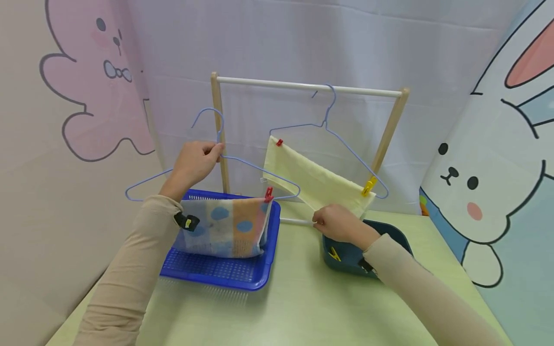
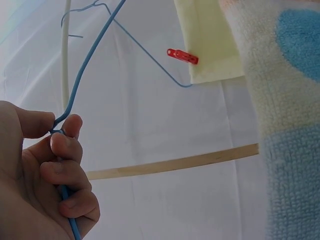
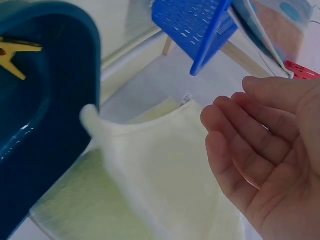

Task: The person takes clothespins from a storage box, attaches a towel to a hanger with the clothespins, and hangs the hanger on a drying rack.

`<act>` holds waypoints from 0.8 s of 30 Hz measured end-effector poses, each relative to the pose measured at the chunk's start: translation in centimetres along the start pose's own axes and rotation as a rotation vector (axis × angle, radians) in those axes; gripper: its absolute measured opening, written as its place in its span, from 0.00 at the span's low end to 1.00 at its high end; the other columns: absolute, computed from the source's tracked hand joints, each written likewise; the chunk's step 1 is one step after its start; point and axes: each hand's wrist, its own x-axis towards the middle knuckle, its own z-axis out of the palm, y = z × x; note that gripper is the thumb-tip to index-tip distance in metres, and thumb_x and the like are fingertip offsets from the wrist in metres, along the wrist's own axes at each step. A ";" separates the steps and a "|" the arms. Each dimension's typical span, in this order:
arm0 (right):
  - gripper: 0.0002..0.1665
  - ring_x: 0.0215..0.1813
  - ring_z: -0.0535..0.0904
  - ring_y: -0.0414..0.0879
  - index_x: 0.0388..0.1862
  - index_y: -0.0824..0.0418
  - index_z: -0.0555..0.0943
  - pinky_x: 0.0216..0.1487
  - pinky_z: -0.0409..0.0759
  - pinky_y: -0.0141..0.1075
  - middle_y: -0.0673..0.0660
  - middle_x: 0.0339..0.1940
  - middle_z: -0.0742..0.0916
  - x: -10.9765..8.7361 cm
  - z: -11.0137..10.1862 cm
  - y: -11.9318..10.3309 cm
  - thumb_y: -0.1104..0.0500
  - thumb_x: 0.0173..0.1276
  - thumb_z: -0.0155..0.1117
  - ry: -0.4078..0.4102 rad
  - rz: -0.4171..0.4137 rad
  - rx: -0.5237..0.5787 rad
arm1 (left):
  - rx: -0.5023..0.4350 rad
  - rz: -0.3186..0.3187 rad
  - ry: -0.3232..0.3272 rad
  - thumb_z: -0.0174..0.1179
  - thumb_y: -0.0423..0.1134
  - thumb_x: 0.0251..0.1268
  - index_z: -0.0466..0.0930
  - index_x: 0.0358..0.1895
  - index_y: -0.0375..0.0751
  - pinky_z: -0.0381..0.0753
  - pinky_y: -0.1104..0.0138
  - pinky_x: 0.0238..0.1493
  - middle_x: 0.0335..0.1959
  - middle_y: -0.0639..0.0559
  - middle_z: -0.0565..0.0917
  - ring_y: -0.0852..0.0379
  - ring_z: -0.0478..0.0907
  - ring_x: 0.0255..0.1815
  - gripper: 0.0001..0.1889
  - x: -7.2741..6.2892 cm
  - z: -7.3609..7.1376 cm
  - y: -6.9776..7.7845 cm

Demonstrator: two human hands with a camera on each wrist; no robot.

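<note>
My left hand (image 1: 195, 161) grips the neck of a blue wire hanger (image 2: 86, 65), fingers curled round it in the left wrist view. From this hanger hangs a patterned towel (image 1: 220, 226), with a red clothespin (image 1: 269, 194) at its right end; my left forearm hides its left end. Beside the lower edge of a pale yellow towel (image 1: 313, 175) is my right hand (image 1: 339, 223), fingers loosely bent and nothing held in the right wrist view. A red clothespin (image 1: 279, 142) and a yellow clothespin (image 1: 369, 186) fix the yellow towel to a second hanger (image 1: 334, 98).
The second hanger hooks over the white bar (image 1: 268, 83) of a rack with wooden posts (image 1: 389, 129). A blue basket (image 1: 255, 283) stands below the patterned towel. Under my right forearm sits a dark teal bin (image 1: 348, 267) with a yellow clothespin (image 1: 334, 253) inside.
</note>
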 end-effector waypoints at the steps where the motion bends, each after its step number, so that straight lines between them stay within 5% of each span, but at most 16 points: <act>1: 0.03 0.25 0.76 0.39 0.31 0.61 0.84 0.30 0.75 0.34 0.47 0.24 0.83 -0.2 0.2 0.2 0.64 0.62 0.65 -0.006 0.002 0.004 | 0.002 -0.002 -0.001 0.45 0.53 0.73 0.80 0.26 0.41 0.64 0.61 0.26 0.33 0.45 0.83 0.50 0.67 0.23 0.24 0.0 0.0 0.0; 18: 0.17 0.18 0.58 0.34 0.20 0.55 0.74 0.25 0.63 0.31 0.43 0.14 0.66 -4.5 3.0 2.0 0.68 0.69 0.55 -0.170 0.007 0.178 | 0.006 -0.011 -0.007 0.45 0.52 0.73 0.81 0.27 0.40 0.64 0.60 0.27 0.32 0.45 0.83 0.50 0.67 0.23 0.24 -0.1 0.1 0.0; 24: 0.16 0.17 0.55 0.34 0.21 0.62 0.75 0.23 0.60 0.30 0.43 0.14 0.64 -5.5 4.0 2.3 0.69 0.70 0.53 -0.213 0.025 0.267 | 0.005 -0.022 -0.009 0.44 0.54 0.73 0.81 0.27 0.42 0.61 0.61 0.24 0.29 0.46 0.82 0.51 0.63 0.20 0.24 -0.1 0.2 -0.2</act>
